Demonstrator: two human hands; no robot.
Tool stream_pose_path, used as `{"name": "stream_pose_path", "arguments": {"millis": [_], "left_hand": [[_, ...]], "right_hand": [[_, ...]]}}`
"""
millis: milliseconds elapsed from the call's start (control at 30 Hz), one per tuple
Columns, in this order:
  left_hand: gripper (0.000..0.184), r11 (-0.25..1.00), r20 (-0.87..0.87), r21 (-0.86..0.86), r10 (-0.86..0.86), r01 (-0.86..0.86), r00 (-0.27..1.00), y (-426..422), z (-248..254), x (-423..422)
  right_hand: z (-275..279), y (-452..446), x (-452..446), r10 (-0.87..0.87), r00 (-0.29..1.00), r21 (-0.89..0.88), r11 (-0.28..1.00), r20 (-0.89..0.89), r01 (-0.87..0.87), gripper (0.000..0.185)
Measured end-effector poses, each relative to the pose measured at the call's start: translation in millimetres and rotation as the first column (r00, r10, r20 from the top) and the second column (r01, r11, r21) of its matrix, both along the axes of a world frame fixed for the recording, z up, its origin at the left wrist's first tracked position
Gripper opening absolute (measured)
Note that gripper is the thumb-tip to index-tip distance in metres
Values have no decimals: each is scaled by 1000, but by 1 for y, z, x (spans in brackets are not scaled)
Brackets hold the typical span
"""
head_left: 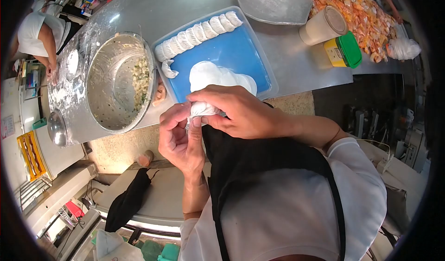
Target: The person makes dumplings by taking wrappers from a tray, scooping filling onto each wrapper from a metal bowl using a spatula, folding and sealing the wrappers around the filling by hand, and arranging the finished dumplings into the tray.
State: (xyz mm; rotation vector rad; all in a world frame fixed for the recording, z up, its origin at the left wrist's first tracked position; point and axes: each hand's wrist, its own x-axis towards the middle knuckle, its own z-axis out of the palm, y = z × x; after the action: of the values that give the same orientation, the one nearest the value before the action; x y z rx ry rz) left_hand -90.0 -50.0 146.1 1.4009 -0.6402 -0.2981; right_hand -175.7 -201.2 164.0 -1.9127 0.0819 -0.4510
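Note:
Both my hands hold one white pleated dumpling (202, 109) just below the blue tray. My left hand (181, 138) grips its left side and lower edge between thumb and fingers. From the right, my right hand (243, 110) pinches the dumpling, its fingers closed over the top. The blue tray (199, 62) bears a row of several pleated dumplings (194, 33), with a single one (169, 69) lying apart at the row's lower left end. A pile of flat white dough rounds (215, 75) lies near the tray's front edge, just beyond my fingers.
Left of the tray stands a large metal bowl (99, 82) with pale filling (140, 80). A metal pan (273, 1), a lidded tub (323, 25), a green-lidded container (343, 50) and orange pieces (350, 11) are at the right. A co-worker (44, 31) stands far left by floured metal (69, 87).

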Motion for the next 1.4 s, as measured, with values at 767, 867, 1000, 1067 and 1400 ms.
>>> {"name": "stream_pose_path", "arguments": {"millis": [767, 867, 1000, 1067, 1400], "left_hand": [[21, 938, 462, 347, -179, 9, 869, 14, 0, 25], [21, 943, 434, 327, -208, 62, 876, 13, -4, 26], [24, 913, 375, 381, -297, 147, 878, 3, -5, 32], [26, 868, 279, 446, -369, 220, 887, 1, -12, 39], [27, 805, 140, 588, -8, -76, 990, -55, -99, 101]], "right_hand": [[9, -15, 1, 230, 931, 205, 963, -284, -176, 35], [9, -17, 1, 221, 929, 176, 969, -298, -174, 38], [-7, -18, 5, 160, 951, 121, 984, -266, -131, 45], [-24, -21, 10, 169, 941, 192, 975, -293, -115, 50], [-91, -60, 53, 14, 867, 367, 909, -498, 196, 51]]}}
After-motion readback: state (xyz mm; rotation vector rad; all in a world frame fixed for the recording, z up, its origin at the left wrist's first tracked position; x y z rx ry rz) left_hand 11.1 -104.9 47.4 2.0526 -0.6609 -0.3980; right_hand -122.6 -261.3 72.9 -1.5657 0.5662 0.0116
